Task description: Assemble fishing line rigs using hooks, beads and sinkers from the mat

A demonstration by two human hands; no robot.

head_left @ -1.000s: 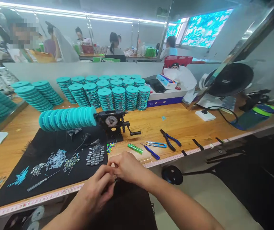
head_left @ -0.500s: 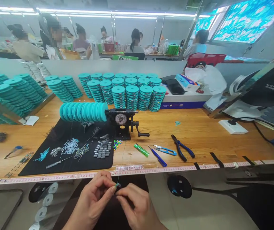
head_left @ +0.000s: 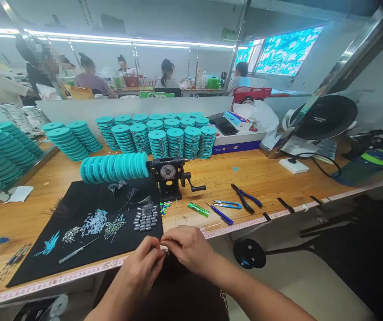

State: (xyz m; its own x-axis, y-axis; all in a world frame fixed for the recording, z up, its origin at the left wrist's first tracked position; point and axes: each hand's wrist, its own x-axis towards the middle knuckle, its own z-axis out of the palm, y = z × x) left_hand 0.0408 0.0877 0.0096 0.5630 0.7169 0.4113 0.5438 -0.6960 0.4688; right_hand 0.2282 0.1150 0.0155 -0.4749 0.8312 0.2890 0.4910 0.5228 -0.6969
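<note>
At the table's front edge my left hand (head_left: 141,265) and my right hand (head_left: 188,247) meet, fingertips pinched together. A tiny pale thing (head_left: 165,248) shows between them; its kind is too small to make out. Beyond them a black hand-crank winder (head_left: 168,176) carries a row of turquoise foam spools (head_left: 114,167). On the black mat (head_left: 87,191) to the left lie grey cylindrical weights (head_left: 145,218), small clear pieces (head_left: 95,222), metal pins (head_left: 114,226), turquoise sleeves (head_left: 51,243) and a thin screwdriver-like tool (head_left: 77,251). Small coloured beads (head_left: 165,207) sit beside the winder's base.
Right of the winder lie a green lighter (head_left: 198,209), a blue pen-like tool (head_left: 221,215), thread snips (head_left: 226,204) and pliers (head_left: 247,199). Stacks of turquoise spools (head_left: 158,142) stand behind. A measuring tape (head_left: 111,264) runs along the front edge. A fan (head_left: 325,118) stands right. Several people sit beyond the partition.
The view has swung, and the bench now slants in it. Both hands have come up over the table edge, the right one turned more across, fingertips still together.
</note>
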